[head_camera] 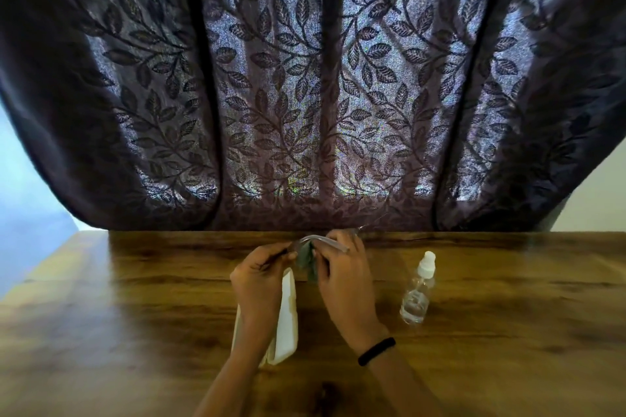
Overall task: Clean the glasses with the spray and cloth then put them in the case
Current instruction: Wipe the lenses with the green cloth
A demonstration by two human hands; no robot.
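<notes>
Above the wooden table (135,298) both hands hold a pair of glasses (327,242) with a thin clear frame. My left hand (261,276) pinches the left part of the frame. My right hand (342,271) grips a grey-green cloth (306,261) against the glasses, and one temple arm runs across its fingers. The lenses are mostly hidden by cloth and fingers. A white glasses case (288,318) lies on the table under my left wrist, partly covered by it. A clear spray bottle (417,291) with a white cap stands upright to the right of my right hand.
A dark curtain (305,95) with a leaf pattern hangs right behind the table's far edge. A black band (376,350) sits on my right wrist. Bare wood spreads to the left and to the right of the bottle.
</notes>
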